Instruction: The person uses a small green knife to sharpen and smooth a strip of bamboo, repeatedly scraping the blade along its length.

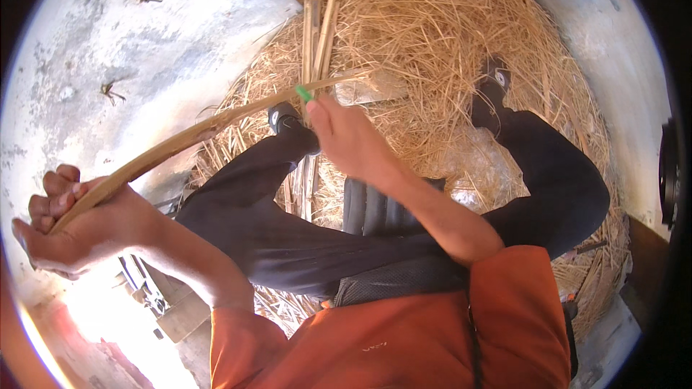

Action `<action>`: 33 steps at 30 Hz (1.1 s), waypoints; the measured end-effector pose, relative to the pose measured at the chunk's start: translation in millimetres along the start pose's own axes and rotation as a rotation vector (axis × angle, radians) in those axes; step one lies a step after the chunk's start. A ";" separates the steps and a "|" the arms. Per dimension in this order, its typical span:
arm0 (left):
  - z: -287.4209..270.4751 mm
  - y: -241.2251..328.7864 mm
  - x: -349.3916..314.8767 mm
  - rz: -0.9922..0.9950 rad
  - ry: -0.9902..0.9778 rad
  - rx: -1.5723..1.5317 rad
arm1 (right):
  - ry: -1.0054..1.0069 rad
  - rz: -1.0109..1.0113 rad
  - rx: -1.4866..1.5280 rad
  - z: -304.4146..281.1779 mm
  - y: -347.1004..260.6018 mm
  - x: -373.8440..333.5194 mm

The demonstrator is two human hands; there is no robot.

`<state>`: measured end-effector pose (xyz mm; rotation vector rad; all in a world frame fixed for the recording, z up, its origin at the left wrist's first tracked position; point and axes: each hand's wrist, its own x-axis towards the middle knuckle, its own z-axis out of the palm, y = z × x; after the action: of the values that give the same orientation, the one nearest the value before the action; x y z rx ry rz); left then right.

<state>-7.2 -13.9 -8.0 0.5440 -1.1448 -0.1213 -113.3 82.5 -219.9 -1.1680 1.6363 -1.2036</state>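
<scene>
My left hand (pixel 97 227), at the far left, has its fingers curled round one end of a long bamboo strip (pixel 173 145). The strip rises from there to the right, slightly bowed, and its thin far end reaches past my right hand (pixel 351 135). That hand is closed on a small green-handled tool (pixel 303 93), which meets the strip near its far end. Most of the tool is hidden by my fingers, and no blade can be made out.
Thin straw-coloured shavings (pixel 425 21) cover the floor between my legs and beyond. Several split bamboo strips (pixel 317 36) lie at the top middle. A stained whitish slab (pixel 158 36) is at the left, with a pale wall (pixel 598 21) at the right.
</scene>
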 end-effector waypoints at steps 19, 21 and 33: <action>-22.3 -6.7 11.5 -0.098 -0.114 -0.109 | 0.076 0.060 -0.173 28.7 33.4 1.7; -21.2 -6.7 13.3 -0.132 -0.173 -0.150 | 0.105 0.112 -0.159 31.3 52.9 6.6; -13.9 -4.4 20.0 -0.097 -0.258 -0.187 | -0.213 0.467 -0.241 32.0 127.1 1.3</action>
<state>14.4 -20.1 2.4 0.4253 -1.3421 -0.3875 -112.1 89.8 -350.8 -0.9422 1.7902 -0.5819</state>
